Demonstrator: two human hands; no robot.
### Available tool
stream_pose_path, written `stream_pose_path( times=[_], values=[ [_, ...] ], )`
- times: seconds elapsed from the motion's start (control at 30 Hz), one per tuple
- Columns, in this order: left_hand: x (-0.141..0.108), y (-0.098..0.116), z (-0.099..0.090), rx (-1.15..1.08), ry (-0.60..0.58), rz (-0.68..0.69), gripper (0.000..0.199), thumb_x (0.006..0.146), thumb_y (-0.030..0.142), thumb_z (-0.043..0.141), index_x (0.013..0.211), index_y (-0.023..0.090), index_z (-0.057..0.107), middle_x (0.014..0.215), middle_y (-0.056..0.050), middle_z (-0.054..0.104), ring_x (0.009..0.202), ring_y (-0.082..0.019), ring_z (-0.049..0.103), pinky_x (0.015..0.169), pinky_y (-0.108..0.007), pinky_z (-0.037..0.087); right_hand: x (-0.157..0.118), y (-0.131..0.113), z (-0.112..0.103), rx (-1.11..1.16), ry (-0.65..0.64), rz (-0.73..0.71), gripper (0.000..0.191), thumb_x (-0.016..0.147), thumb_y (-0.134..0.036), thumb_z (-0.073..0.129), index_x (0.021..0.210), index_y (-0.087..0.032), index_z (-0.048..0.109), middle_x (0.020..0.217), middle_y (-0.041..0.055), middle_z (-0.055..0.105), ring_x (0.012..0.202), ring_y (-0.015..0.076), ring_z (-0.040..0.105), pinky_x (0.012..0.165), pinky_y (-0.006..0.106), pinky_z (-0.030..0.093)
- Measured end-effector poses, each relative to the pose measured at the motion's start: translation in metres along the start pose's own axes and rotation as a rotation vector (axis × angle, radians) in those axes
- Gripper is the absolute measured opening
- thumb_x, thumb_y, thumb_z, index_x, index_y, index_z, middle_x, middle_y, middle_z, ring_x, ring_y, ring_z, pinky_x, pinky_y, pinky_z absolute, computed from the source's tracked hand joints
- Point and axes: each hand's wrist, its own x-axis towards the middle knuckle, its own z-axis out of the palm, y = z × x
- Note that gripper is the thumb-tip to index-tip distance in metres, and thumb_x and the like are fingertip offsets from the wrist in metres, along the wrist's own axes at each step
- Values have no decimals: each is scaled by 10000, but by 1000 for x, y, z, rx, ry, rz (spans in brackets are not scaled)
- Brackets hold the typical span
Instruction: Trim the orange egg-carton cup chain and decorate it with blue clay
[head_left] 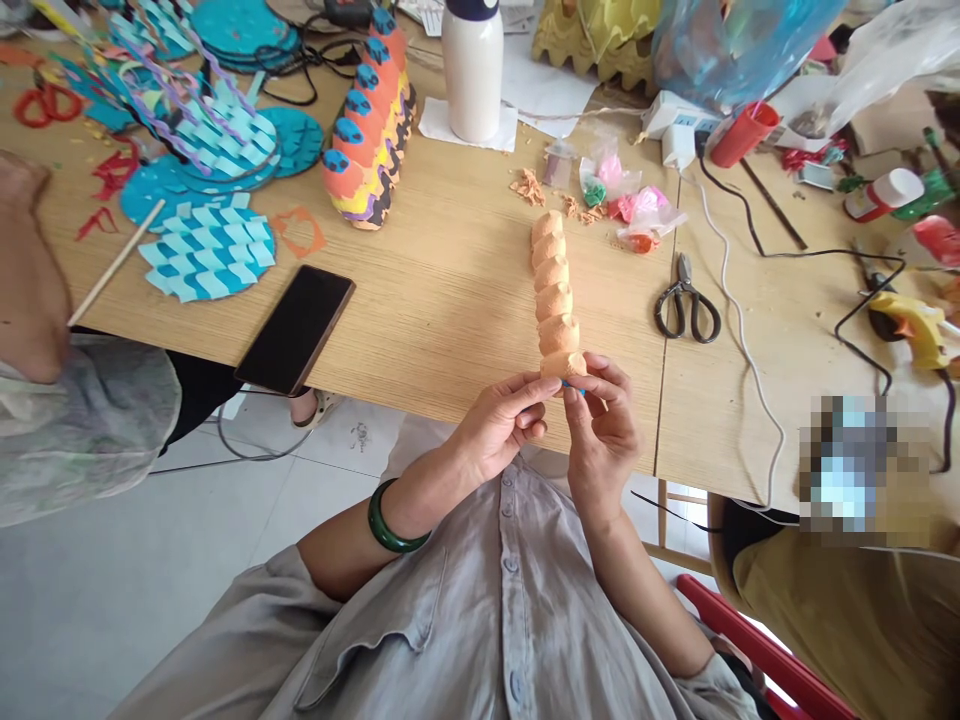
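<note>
A row of rounded orange clay lumps (555, 300) lies on the wooden table, running away from me. At its near end, my left hand (506, 425) has its fingertips against the last lump, with the other fingers curled. My right hand (604, 430) pinches a small blue piece (574, 388) between thumb and fingers at that same end. Beyond the row are orange crumbs (528, 187) and small bags of pink clay (611, 175). A painted orange piece with blue spots (371, 130) stands further back to the left.
Black-handled scissors (686, 305) and a white cable (724, 250) lie to the right. A phone (296, 328) rests at the left front edge, near woven blue discs (210, 250). A white bottle (472, 75) stands behind. People sit on both sides.
</note>
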Motion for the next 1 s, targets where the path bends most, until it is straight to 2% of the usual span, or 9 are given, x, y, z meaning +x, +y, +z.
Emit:
stream_pose_path(
  times=[0.1, 0.23, 0.33, 0.5, 0.63, 0.8, 1.0],
  values=[
    [2, -1, -3, 15, 1, 19, 323, 641, 296, 943, 790, 111, 724, 633, 70, 545, 459, 16, 361, 445, -141, 362, 0, -1, -2, -5, -45, -8, 156, 941, -225, 690, 1048, -325, 744, 1286, 22, 637, 1330, 225, 576, 1128, 498, 519],
    [2, 0, -5, 30, 0, 32, 295, 680, 296, 923, 768, 116, 706, 596, 76, 497, 464, 11, 350, 454, -137, 354, 1, -4, -6, -12, -121, -33, 286, 939, -240, 682, 1208, -336, 696, 1355, 45, 620, 1365, 243, 555, 1044, 471, 583],
    [0, 2, -5, 22, -6, 41, 293, 686, 298, 920, 764, 120, 701, 621, 70, 534, 457, 18, 345, 445, -128, 352, 1, -5, -7, 5, -122, -36, 365, 940, -237, 674, 1290, -337, 646, 1360, 59, 622, 1367, 240, 557, 996, 437, 614],
    [-3, 5, -5, 8, -26, 46, 278, 690, 288, 913, 791, 116, 718, 754, 26, 676, 455, 30, 344, 442, -123, 376, 0, -4, -2, 73, -65, -42, 255, 929, -203, 694, 1157, -316, 673, 1296, 45, 638, 1312, 225, 596, 953, 399, 629],
    [-4, 7, -5, -12, -21, 28, 277, 676, 272, 921, 784, 114, 720, 707, 40, 651, 446, 27, 340, 431, -125, 380, 1, -5, 1, 33, -56, -65, 189, 923, -175, 694, 1073, -288, 673, 1261, 47, 629, 1265, 212, 615, 932, 391, 640],
    [-5, 8, -6, -21, -16, 34, 276, 684, 265, 918, 757, 114, 699, 684, 53, 621, 446, 25, 344, 425, -120, 382, 1, -9, 0, -64, -53, -105, 188, 947, -152, 651, 1074, -286, 687, 1232, 43, 649, 1252, 208, 626, 952, 407, 639],
    [-7, 7, -9, -11, -60, 27, 253, 743, 285, 885, 823, 115, 715, 779, 28, 663, 461, 31, 352, 445, -106, 397, 3, -13, -3, -124, -50, -144, 192, 953, -151, 631, 1088, -276, 687, 1208, 48, 678, 1158, 194, 679, 795, 343, 683]
  ],
)
